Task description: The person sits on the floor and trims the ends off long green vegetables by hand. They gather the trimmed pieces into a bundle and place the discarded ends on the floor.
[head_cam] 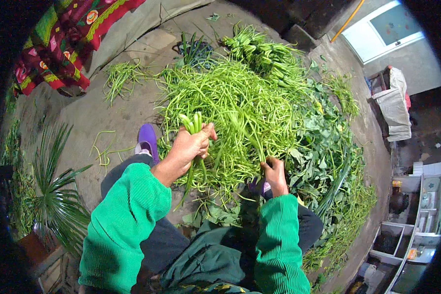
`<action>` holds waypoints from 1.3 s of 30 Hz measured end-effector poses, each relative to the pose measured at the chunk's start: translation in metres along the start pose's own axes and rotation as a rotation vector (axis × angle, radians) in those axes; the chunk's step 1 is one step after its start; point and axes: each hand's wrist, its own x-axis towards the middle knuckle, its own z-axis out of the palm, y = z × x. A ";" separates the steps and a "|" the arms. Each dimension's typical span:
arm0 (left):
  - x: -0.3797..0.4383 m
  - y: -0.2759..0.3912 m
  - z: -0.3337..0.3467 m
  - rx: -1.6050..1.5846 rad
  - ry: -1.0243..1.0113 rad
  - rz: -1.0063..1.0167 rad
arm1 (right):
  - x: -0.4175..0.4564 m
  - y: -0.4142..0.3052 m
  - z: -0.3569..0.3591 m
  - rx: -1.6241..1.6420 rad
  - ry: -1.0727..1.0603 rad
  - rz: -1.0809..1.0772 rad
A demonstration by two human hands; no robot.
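Observation:
My left hand (191, 149) is closed around a small bunch of thick green stalks (194, 124). Their pale cut ends stick up above the fist, and the thinner lengths hang below it. To the right, my right hand (275, 174) pinches long thin green stalks (255, 141) that run up and left, partly blurred, over the heap. Beneath and beyond both hands spreads a large loose heap of green stalks (220, 88). Broad green leaves (316, 136) lie piled along its right side, close to my right hand.
Tied bundles of stalks (261, 49) lie at the heap's far edge, near a dark plastic bag (200, 51). A fan palm frond (58, 191) is at left. A floral red cloth (70, 40) hangs upper left. A purple shoe (147, 139) is on my left foot.

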 end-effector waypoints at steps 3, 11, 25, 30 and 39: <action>-0.002 -0.002 -0.013 0.026 0.048 0.045 | -0.027 -0.044 0.015 0.461 -0.035 -0.003; -0.004 -0.017 -0.010 0.010 -0.088 -0.062 | -0.073 -0.107 0.014 0.518 0.010 -0.111; -0.017 0.001 0.000 -0.343 0.004 0.027 | -0.099 -0.132 0.020 0.028 0.128 -0.573; -0.009 -0.002 -0.007 -0.300 0.050 0.237 | -0.097 -0.115 0.015 0.066 0.117 -0.416; -0.019 0.004 -0.010 -0.132 -0.255 0.019 | -0.082 -0.101 0.005 0.386 0.305 -0.059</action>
